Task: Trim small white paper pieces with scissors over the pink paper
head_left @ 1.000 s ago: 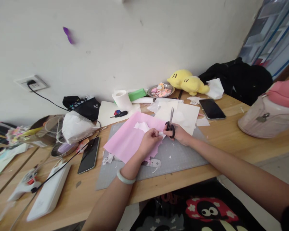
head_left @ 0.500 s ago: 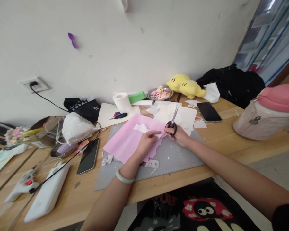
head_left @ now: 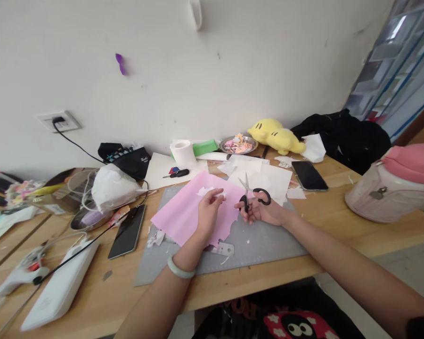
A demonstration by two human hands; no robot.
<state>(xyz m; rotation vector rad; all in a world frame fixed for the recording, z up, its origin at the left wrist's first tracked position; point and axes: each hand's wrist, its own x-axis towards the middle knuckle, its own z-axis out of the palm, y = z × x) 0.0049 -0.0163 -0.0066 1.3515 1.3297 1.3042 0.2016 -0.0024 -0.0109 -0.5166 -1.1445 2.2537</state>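
A pair of black-handled scissors (head_left: 246, 190) is in my right hand (head_left: 265, 212), its blades parted and pointing up toward the wall. My left hand (head_left: 208, 214) hovers over a pink sheet (head_left: 178, 209) with a ragged lower right edge. Its thumb and forefinger close on a small piece of white paper (head_left: 224, 196), mostly hidden by the fingers. White paper scraps (head_left: 202, 191) lie on the pink sheet just behind that hand. Beneath everything is a grey cutting mat (head_left: 268, 245), and part of a metal ruler (head_left: 227, 248) sticks out below the sheet.
Behind the mat are white sheets (head_left: 277, 179), a paper roll (head_left: 183, 153), a dish of cutouts (head_left: 238, 143) and yellow plush toys (head_left: 277, 136). Phones (head_left: 309, 175) lie on both sides. A pink-lidded container (head_left: 392, 188) stands right; a white power bank (head_left: 61, 285) lies left.
My left hand has drawn left, away from the scissors. My right hand has turned palm-up, and the scissor blades have spread wider. The view has shifted slightly.
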